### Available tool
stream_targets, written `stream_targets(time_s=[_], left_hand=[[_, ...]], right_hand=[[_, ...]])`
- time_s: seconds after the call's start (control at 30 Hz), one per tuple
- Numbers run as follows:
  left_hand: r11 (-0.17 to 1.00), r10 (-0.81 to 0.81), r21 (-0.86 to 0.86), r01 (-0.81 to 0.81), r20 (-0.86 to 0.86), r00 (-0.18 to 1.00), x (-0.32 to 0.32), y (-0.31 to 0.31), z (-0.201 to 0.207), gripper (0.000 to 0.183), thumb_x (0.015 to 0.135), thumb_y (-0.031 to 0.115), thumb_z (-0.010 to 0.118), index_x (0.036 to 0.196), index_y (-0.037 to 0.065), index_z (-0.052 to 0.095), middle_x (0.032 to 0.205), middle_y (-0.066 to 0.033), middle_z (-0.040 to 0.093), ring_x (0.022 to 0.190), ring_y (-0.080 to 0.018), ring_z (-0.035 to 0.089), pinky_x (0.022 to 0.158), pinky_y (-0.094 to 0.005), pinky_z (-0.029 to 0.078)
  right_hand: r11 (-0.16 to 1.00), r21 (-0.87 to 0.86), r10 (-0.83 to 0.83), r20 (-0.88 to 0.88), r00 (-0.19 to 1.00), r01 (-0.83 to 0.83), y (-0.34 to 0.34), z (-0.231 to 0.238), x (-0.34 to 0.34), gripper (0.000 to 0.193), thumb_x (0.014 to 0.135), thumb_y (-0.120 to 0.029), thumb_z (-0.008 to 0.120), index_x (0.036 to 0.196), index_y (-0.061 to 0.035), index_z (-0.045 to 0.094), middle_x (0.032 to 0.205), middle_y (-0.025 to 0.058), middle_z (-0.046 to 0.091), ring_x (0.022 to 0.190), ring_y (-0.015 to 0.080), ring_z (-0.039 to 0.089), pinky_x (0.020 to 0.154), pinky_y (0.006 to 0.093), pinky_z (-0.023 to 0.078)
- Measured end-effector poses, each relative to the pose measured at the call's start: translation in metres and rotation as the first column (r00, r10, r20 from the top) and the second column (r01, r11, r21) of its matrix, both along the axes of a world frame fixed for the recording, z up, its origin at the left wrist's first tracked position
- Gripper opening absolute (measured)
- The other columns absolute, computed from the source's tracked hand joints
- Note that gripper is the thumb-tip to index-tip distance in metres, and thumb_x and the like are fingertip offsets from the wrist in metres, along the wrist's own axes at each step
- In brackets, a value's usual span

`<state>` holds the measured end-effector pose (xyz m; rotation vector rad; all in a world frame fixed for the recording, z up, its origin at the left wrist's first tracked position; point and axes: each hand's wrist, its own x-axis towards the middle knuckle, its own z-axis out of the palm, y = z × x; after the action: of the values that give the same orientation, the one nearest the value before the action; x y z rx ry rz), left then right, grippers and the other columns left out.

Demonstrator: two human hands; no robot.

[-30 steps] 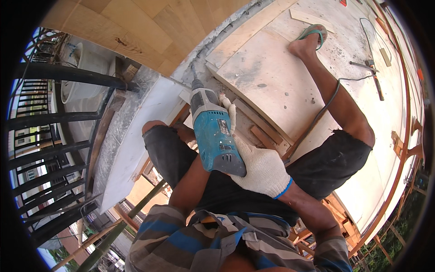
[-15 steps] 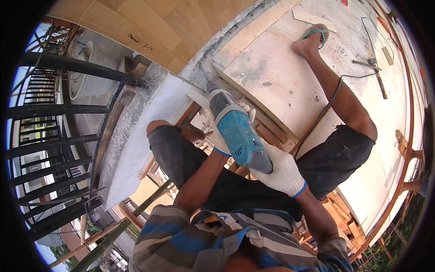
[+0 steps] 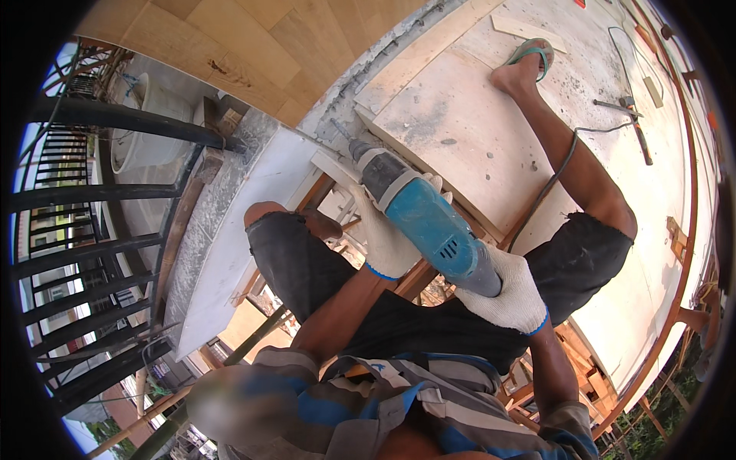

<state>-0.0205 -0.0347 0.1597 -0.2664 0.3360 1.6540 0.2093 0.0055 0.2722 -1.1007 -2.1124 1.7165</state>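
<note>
Both my gloved hands are on a blue and dark grey power drill [image 3: 433, 218], tilted toward the upper left. My left hand [image 3: 381, 238] is closed round the underside of its front body, with fingertips showing on the far side. At the rear, my right hand [image 3: 510, 291] wraps the grey handle; the trigger is hidden. The drill's bit [image 3: 340, 129] points at the rough concrete edge [image 3: 326, 123] beside the wood-plank floor. Whether its tip is in the concrete I cannot make out. White knit gloves with blue cuffs cover both hands.
A black railing [image 3: 100, 192] runs along the left, with a white tub [image 3: 157, 126] behind it. Pale boards [image 3: 452, 130] lie at right, bearing a hammer [image 3: 640, 130], a cable [image 3: 563, 165] and debris. Below me is an opening with timber pieces. My sandalled foot [image 3: 529, 65] rests on the boards.
The drill's rear and my right hand have shifted to the right and slightly down. My left hand has also moved a little right and down. Both still hold the drill.
</note>
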Motion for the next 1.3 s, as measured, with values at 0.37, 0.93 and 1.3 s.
stream_targets(time_s=[0.37,0.93,1.3], left_hand=[[0.997,-0.003,0.075,0.005,-0.039,0.999,-0.004,0.007,0.01,0.108,0.098,0.094,0.055,0.159,0.006,0.057,0.152,-0.0179,0.065,0.143,-0.0365,0.059,0.123,-0.0571,0.047],[0.988,0.012,0.152,-0.037,0.161,0.987,-0.012,0.017,-0.02,0.1,0.09,0.092,0.071,0.137,0.003,0.073,0.146,-0.0229,0.07,0.145,-0.0418,0.063,0.133,-0.0598,0.047],[0.996,-0.012,0.086,0.001,0.132,0.991,-0.008,0.01,-0.027,0.112,0.09,0.098,0.06,0.142,0.0,0.067,0.138,-0.0177,0.072,0.138,-0.0355,0.068,0.133,-0.0578,0.046]], right_hand=[[0.999,0.02,0.049,-0.047,0.998,-0.048,0.033,0.024,-0.004,0.054,0.092,-0.026,0.091,0.136,0.0022,0.075,0.103,0.0141,0.083,0.091,0.018,0.08,0.092,0.037,0.063],[0.996,0.089,0.031,-0.035,0.999,-0.028,0.012,0.004,-0.028,0.063,0.092,-0.024,0.087,0.147,-0.0002,0.069,0.107,0.0246,0.082,0.1,0.04,0.084,0.092,0.0431,0.065],[0.992,0.067,-0.105,0.01,0.994,0.105,-0.015,-0.011,-0.035,0.064,0.092,-0.024,0.086,0.149,-0.0012,0.069,0.116,0.0265,0.08,0.109,0.0402,0.083,0.097,0.0426,0.064]])
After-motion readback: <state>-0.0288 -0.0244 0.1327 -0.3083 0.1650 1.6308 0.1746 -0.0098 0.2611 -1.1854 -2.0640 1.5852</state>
